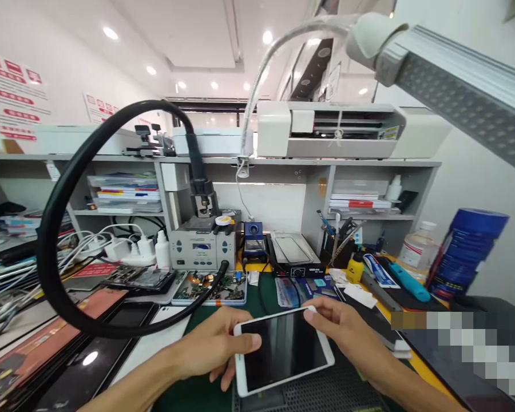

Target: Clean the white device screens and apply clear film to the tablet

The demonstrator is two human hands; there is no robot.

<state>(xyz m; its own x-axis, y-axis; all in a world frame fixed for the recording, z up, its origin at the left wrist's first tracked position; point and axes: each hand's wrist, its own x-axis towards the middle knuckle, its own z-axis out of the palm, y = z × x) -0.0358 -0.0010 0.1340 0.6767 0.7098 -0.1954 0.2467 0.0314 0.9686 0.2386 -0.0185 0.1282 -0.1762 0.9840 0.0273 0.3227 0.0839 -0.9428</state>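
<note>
Holding a white-framed tablet (283, 350) low over the bench, two bare hands, both closed on it. Left hand (223, 340): thumb laid over the left border onto the glass, other fingers curled round the edge and partly hidden. Right hand (341, 320): grasping the upper right corner, thumb on the front of the frame; its other fingers mostly hidden, cannot tell how they lie. Screen dark, turned up, streaked with pale reflections. Tablet slightly askew above a black perforated mat (321, 397); whether it touches, cannot tell. Green mat (193, 395) showing beside it.

To the person's left: dark panels (111, 349) laid overlapping, one mirroring a bright light. Thick black hose (47, 246) looping high over that side.

Beyond the hands: shallow tray (210, 302) crowded with circuit boards. Off right, a small yellow bottle (355, 270), a turquoise tool (409, 281), a clear bottle (416, 252) with a label, a tall blue stack (467, 252).

Next row back: grey station (203, 258) with buttons and a small display; blue stand (254, 243) just beside; then a black unit with a silver top (296, 252). Tools bristling from a dark holder.

Farther: grey shelving (317, 194) with stacked papers, long white machine (339, 150) on top. Lamp (463, 86) overhead at right. Red-and-white posters (12, 94) on the left wall.
</note>
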